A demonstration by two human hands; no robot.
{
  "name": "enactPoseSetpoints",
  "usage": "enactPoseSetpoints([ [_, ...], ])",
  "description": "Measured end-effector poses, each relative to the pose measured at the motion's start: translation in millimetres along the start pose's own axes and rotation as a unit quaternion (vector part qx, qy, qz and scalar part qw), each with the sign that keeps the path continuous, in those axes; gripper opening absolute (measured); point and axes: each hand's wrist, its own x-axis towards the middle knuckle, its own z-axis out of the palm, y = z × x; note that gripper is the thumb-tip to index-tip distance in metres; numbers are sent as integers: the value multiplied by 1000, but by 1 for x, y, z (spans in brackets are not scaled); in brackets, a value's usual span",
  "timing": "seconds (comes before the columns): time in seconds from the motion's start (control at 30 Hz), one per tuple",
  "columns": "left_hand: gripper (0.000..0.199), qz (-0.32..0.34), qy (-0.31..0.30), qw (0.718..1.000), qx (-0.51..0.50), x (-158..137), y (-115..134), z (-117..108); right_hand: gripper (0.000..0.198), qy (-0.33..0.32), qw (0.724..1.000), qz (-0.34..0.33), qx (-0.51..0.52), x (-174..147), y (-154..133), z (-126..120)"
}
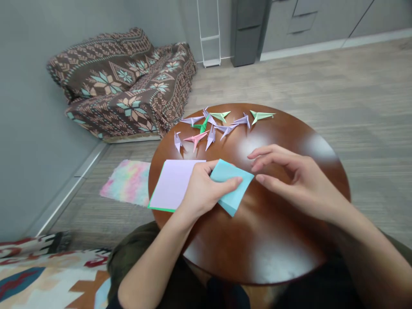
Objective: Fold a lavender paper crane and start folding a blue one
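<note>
A folded piece of light blue origami paper (230, 195) is gripped in my left hand (206, 186), thumb on top and the other fingers underneath. Just right of the paper's corner, my right hand (289, 171) hovers with thumb and fingers apart and nothing between them. Partly behind my left hand lies a stack of square paper (174, 180), lilac on top with a green edge showing. Toward the far edge of the round table are several folded paper cranes: lilac (225, 128), green (202, 125), pink (196, 138) and pale green (261, 116).
Everything rests on a round brown wooden table (273, 253) with glossy reflections. Beyond it stands a sofa (128, 86) under a patterned cover. A pastel fluffy rug (127, 182) is on the floor at left. Grey cabinets (315, 21) line the back.
</note>
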Motion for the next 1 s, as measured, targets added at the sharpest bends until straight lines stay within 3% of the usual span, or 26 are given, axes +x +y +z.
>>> enactPoseSetpoints([
  [0.2,31,12,-31,999,-6,-3,3,7,11,-47,998,-15,35,2,-4,12],
  [0.63,21,9,-54,999,-1,1,2,2,12,3,999,-33,-7,1,-2,5],
  [1.0,13,16,-71,997,15,-3,5,7,19,-56,998,-17,-7,2,-6,10],
])
